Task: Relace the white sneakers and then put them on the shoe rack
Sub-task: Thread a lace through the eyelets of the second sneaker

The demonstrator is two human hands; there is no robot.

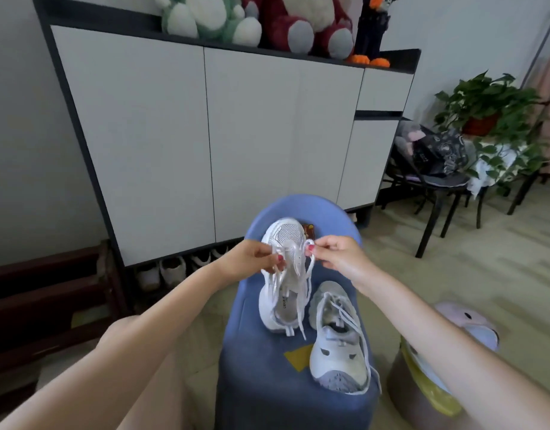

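Both our hands are up at the toe end of the far sneaker (pixel 284 274): our left hand (pixel 255 257) pinches the lace (pixel 308 274) at its left side, our right hand (pixel 335 254) pinches a lace loop at its right. That shoe lies on the blue stool (pixel 267 383), loose lace ends trailing down over it. Just beside it, toe towards us, sits the second sneaker (pixel 339 342), laced. Behind the stool stands the shoe cabinet (pixel 174 135).
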